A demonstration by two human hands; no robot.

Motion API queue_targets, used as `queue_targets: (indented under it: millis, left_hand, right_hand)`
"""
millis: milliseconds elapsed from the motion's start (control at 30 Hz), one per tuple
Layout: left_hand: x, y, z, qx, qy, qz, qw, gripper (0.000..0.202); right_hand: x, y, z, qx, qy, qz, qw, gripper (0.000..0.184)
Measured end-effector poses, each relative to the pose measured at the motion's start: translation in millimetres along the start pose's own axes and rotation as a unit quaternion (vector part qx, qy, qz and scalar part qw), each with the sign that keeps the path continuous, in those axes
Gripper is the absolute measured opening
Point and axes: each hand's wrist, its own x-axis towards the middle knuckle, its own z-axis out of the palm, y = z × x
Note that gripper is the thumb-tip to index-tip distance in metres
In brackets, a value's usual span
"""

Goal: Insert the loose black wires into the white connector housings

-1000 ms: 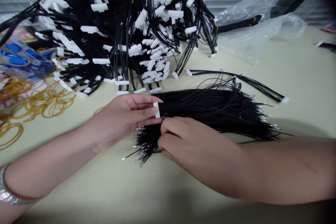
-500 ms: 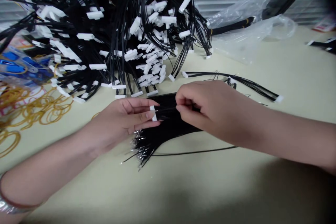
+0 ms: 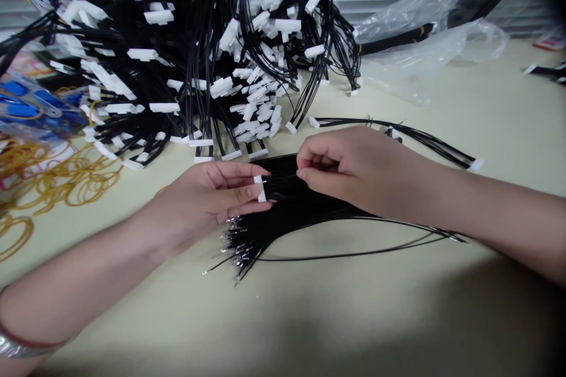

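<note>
My left hand (image 3: 223, 191) is closed on a small white connector (image 3: 260, 188), pinched between thumb and fingers, with black wires running right from it. Close by on the right, my right hand (image 3: 340, 168) has thumb and forefinger pressed together on a thin black wire; the fingertips partly hide it. Beneath both hands lies a thick bundle of loose black wires (image 3: 265, 227), its bare metal tips fanned out at the left end. A few wires curve away from the bundle under my right forearm.
A big heap of black cables with white connectors (image 3: 163, 107) fills the back left. Rubber bands (image 3: 62, 179) and bagged blue clips (image 3: 35, 100) lie at the left. One finished-looking cable (image 3: 424, 138) rests beyond my right hand, near a clear plastic bag (image 3: 424, 70).
My right hand has lifted slightly, and the wire ends below its forearm now show. The left hand keeps its hold on the connector. The view has shifted a little.
</note>
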Motion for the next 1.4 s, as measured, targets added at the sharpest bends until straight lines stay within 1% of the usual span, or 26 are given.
queue_targets:
  millis: [233, 367, 433, 533, 567, 600, 700, 733, 800, 900, 1000, 1100, 1167, 1233, 1300, 1400]
  left_hand:
    - [0, -1, 1.5, 0.015, 0.023, -0.008, 1.000, 0.022]
    - [-1, 1, 3.2, 0.019, 0.032, -0.009, 0.999, 0.022]
    - [-2, 2, 3.9, 0.020, 0.029, -0.006, 0.999, 0.021]
    - [-2, 1, 4.1, 0.018, 0.021, -0.003, 1.000, 0.021]
    - [-2, 1, 4.0, 0.016, 0.018, -0.001, 1.000, 0.021]
    - [-1, 0, 3.9, 0.013, 0.016, 0.000, 1.000, 0.020]
    - [0, 0, 4.1, 0.008, 0.018, -0.005, 1.000, 0.021]
    - [0, 0, 4.4, 0.009, 0.022, -0.008, 1.000, 0.022]
    - [-1, 1, 5.2, 0.012, 0.033, -0.015, 0.999, 0.023]
    - [-2, 2, 5.3, 0.011, 0.037, -0.019, 0.999, 0.023]
    - [-2, 1, 3.5, 0.018, 0.027, -0.018, 0.999, 0.022]
    - [-2, 0, 2.3, 0.019, 0.026, -0.013, 0.999, 0.023]
    - [-1, 0, 2.8, 0.013, 0.030, -0.016, 0.999, 0.023]
    - [-2, 1, 3.8, 0.009, 0.035, -0.024, 0.999, 0.023]
    - [-2, 2, 4.5, 0.010, 0.033, -0.028, 0.999, 0.023]
    - [-3, 3, 3.9, 0.006, 0.017, -0.017, 1.000, 0.019]
  right_hand:
    - [-2, -9, 6, -0.023, 0.016, 0.008, 1.000, 0.012]
    - [-1, -9, 9, -0.026, 0.004, -0.005, 1.000, 0.012]
    - [-2, -9, 8, -0.057, 0.009, -0.033, 0.998, 0.013]
    - [-11, -18, 7, -0.135, 0.067, -0.101, 0.983, 0.014]
    - [-15, -23, 8, -0.147, 0.076, -0.123, 0.978, 0.013]
    - [-20, -28, 10, -0.146, 0.068, -0.141, 0.977, 0.012]
    - [-34, -41, 25, -0.113, -0.018, -0.189, 0.975, 0.011]
    - [-37, -43, 32, -0.112, -0.037, -0.196, 0.973, 0.009]
    - [-41, -45, 43, -0.116, -0.047, -0.212, 0.969, 0.005]
    - [-44, -45, 51, -0.130, -0.030, -0.212, 0.968, 0.011]
    - [-46, -44, 49, -0.158, -0.014, -0.199, 0.967, 0.012]
    - [-46, -44, 47, -0.187, -0.023, -0.200, 0.962, 0.010]
    - [-46, -45, 47, -0.195, -0.041, -0.207, 0.958, 0.013]
    - [-46, -47, 45, -0.204, -0.045, -0.220, 0.953, 0.018]
    - [-46, -49, 40, -0.217, -0.014, -0.204, 0.954, 0.021]
    - [-41, -47, 24, -0.235, 0.048, -0.150, 0.959, 0.021]
